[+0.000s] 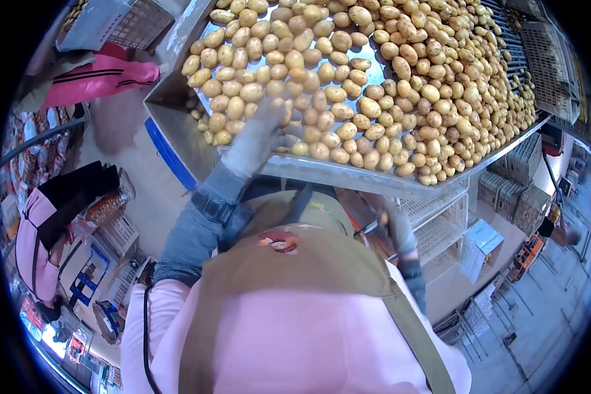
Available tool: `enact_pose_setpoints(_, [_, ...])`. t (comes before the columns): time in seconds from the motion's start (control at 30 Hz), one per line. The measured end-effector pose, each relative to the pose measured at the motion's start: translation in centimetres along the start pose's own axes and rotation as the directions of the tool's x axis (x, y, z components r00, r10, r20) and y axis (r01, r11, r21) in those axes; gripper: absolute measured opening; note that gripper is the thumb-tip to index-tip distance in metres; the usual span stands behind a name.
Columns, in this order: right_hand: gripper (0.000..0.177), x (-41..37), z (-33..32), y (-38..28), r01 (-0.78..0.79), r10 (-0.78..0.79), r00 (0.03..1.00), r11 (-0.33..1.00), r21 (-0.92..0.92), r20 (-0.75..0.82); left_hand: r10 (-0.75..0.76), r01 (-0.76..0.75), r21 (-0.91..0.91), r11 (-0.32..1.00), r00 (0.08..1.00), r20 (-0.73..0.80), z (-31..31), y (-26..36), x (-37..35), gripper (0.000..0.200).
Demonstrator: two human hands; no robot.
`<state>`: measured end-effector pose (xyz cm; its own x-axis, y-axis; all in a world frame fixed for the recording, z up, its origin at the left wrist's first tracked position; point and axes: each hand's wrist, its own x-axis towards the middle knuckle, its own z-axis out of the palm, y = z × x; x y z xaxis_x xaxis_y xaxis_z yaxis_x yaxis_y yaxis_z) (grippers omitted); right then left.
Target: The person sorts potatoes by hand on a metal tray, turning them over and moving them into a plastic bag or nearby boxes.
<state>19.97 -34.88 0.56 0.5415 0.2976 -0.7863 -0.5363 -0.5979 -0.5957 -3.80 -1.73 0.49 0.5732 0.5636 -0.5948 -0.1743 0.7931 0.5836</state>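
Observation:
Many yellow-brown potatoes (440, 79) cover a metal sorting table (348, 167), packed densely at the right and more loosely at the left. My left hand (259, 134), in a pale glove, reaches over the table's near left edge among the potatoes. Motion blur hides its fingers and whatever they may hold. Below the table's front edge, beside my apron, my right hand (397, 226) is also gloved and blurred. A small brownish shape shows near its fingertips, too smeared to identify.
White crates (433, 226) stand under the table's right side, near a blue-and-white box (481, 249). Two people in pink tops (39, 246) are at the left, beside crates and filled bags. A patterned crate (548, 72) stands at the table's right end.

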Motion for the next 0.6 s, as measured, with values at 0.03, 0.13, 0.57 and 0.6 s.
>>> enact_pose_setpoints(0.03, [0.022,-0.8,-3.8,4.2,-0.096,0.094,0.995,0.993,-0.064,-0.026,0.029,-0.026,0.192,0.981,0.999,-0.015,0.0,-0.4,-0.1,0.044])
enact_pose_setpoints(0.13, [0.032,0.8,-12.1,15.1,0.055,-0.097,0.995,0.727,-0.684,-0.023,0.233,-0.182,0.622,0.762,0.973,0.000,-3.3,-4.0,1.0,0.035])
enact_pose_setpoints(0.57, [0.065,6.1,27.8,-6.1,0.775,-0.496,0.228,-0.429,-0.464,0.838,0.655,-0.267,0.692,0.671,0.650,-0.385,-17.1,-0.6,2.5,0.029])
enact_pose_setpoints(0.6, [0.065,7.9,29.5,-6.9,0.770,-0.480,0.166,-0.483,-0.417,0.861,0.682,-0.196,0.816,0.544,0.670,-0.294,-17.7,-0.7,3.1,0.029])
